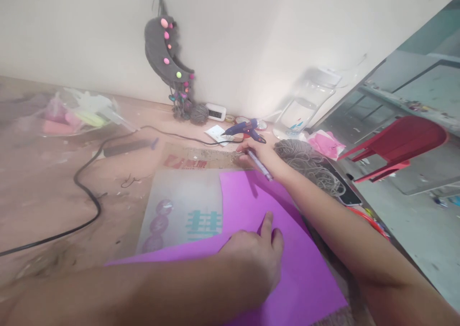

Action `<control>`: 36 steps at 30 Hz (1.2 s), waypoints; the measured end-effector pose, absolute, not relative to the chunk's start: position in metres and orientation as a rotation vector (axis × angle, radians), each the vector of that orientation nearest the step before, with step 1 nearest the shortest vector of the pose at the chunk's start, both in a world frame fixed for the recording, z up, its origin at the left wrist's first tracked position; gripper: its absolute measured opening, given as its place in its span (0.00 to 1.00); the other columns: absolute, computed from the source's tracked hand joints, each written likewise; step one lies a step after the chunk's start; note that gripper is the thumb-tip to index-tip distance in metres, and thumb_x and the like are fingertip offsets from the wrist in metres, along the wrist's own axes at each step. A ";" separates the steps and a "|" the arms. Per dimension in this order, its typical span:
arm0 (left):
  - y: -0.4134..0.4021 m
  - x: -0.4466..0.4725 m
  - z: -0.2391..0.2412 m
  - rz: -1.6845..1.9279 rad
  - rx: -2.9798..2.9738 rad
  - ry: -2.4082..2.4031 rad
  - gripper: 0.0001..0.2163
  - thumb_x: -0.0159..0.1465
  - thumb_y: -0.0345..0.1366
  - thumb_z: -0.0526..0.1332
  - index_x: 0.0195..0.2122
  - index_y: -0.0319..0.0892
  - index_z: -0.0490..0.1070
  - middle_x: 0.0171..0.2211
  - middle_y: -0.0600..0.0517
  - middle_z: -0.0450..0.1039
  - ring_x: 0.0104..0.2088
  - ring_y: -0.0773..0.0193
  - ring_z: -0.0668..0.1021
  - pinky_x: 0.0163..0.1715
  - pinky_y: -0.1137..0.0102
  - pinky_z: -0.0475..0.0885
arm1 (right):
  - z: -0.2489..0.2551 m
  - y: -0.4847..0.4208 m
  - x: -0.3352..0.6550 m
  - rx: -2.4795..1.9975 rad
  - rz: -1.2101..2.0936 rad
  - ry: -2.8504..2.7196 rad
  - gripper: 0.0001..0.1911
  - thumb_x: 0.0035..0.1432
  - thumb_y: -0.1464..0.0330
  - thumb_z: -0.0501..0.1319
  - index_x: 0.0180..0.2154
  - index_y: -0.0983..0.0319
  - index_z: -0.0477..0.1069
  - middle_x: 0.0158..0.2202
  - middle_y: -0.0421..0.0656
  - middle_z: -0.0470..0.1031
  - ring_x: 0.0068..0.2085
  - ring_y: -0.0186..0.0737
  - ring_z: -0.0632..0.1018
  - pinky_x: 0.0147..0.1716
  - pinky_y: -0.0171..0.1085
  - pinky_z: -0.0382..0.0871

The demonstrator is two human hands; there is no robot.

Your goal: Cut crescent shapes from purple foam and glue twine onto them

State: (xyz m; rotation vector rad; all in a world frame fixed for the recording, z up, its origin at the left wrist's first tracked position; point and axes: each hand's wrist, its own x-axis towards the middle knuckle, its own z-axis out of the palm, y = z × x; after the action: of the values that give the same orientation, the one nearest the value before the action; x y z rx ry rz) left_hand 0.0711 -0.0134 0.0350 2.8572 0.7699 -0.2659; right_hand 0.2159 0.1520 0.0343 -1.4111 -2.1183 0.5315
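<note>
A large purple sheet lies on the table in front of me. My left hand rests on it near the middle, fingers mostly curled with one pointing forward, pressing the sheet down. My right hand reaches past the sheet's far corner and is closed around a pen with a purple barrel. Its fingertips sit at the edge of a brown cardboard piece with red print. A translucent plastic sheet with purple circles and a teal figure lies left of the purple one.
A blue glue gun lies just beyond my right hand, its black cord running left across the table. Grey yarn, pink paper and a clear jar lie to the right. A red plastic chair stands beyond the table edge.
</note>
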 end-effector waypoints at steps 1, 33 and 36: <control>-0.014 0.071 0.033 -0.240 2.871 0.766 0.26 0.70 0.39 0.51 0.67 0.34 0.59 0.68 0.26 0.49 0.26 0.58 0.82 0.15 0.66 0.67 | 0.039 0.144 0.219 -1.361 0.577 -2.185 0.11 0.54 0.70 0.65 0.41 0.63 0.77 0.30 0.40 0.75 0.28 0.35 0.74 0.32 0.35 0.68; -0.017 0.066 0.022 -0.013 2.994 0.695 0.21 0.69 0.37 0.52 0.59 0.34 0.70 0.65 0.29 0.60 0.33 0.57 0.82 0.16 0.71 0.64 | 0.042 0.109 0.215 -1.252 0.334 -2.484 0.11 0.58 0.80 0.60 0.37 0.62 0.78 0.34 0.43 0.78 0.36 0.39 0.76 0.39 0.36 0.67; -0.017 0.067 0.021 -0.038 2.986 0.692 0.20 0.69 0.38 0.52 0.59 0.35 0.70 0.65 0.30 0.61 0.33 0.56 0.82 0.16 0.71 0.65 | 0.038 0.109 0.213 -1.288 0.252 -2.430 0.13 0.59 0.80 0.58 0.38 0.63 0.78 0.36 0.45 0.78 0.38 0.41 0.76 0.41 0.37 0.67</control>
State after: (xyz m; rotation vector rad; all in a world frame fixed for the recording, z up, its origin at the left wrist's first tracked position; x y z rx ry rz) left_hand 0.0673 -0.0170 0.0210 2.9864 0.6921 -0.0379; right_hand 0.2127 0.1087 0.0380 -1.2876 -2.4302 0.2515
